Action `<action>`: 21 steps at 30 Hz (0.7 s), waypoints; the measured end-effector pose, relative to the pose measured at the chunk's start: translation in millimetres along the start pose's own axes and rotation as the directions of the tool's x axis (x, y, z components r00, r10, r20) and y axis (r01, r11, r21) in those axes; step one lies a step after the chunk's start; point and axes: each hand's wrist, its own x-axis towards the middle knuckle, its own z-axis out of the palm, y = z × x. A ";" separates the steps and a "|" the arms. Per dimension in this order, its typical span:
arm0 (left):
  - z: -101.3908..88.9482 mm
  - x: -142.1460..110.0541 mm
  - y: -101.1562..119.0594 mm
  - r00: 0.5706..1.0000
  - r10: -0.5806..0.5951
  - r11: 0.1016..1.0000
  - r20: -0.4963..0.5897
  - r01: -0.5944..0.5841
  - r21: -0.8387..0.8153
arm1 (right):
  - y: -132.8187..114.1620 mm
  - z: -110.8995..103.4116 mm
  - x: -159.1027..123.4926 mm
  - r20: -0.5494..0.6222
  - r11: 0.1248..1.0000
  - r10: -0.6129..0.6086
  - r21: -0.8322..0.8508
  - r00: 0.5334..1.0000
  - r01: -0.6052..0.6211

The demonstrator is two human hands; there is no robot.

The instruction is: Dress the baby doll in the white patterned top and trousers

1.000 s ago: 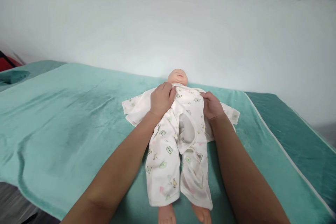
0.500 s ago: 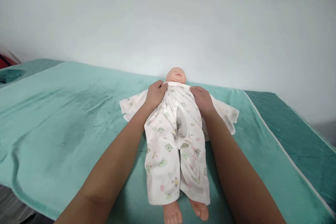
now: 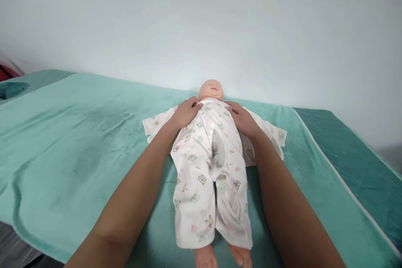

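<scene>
A baby doll (image 3: 211, 89) lies on its back, head at the far side and bare feet toward me. White printed split-crotch baby pants (image 3: 194, 180) cover its legs and reach up to the chest. Beneath them spreads a white printed baby top (image 3: 271, 132), its sleeves out to both sides. My left hand (image 3: 187, 112) is closed on the pants' upper edge at the left, thumb over the cloth. At the right side of that edge, my right hand (image 3: 241, 119) grips the pants too, its fingertips partly hidden by the fabric.
A green plush cover (image 3: 94, 142) with some wrinkles lies under the doll. Behind it rises a white wall (image 3: 201, 33) with a dark band on top. A darker green strip (image 3: 351, 146) runs along the right, and something red (image 3: 8, 73) shows at the left edge.
My right hand has shifted slightly at the pants' upper edge, its fingers now lying closer to the doll's neck. The left hand stays nearly in place. The pants' cloth has moved a little.
</scene>
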 end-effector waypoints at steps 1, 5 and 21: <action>-2.7 0.3 -1.0 0.999 -0.009 1.000 0.033 0.010 -0.023 | 0.1 -1.0 -0.3 0.011 1.000 -0.007 0.010 1.000 0.006; -3.9 5.2 -2.8 1.000 -0.023 0.997 -0.011 0.022 -0.069 | 2.0 1.6 1.8 -0.077 0.999 0.006 -0.051 0.997 -0.010; 10.5 7.9 -12.6 0.994 0.034 0.982 -0.108 -0.053 -0.181 | 14.3 12.1 8.0 -0.163 0.995 -0.100 -0.033 0.982 0.095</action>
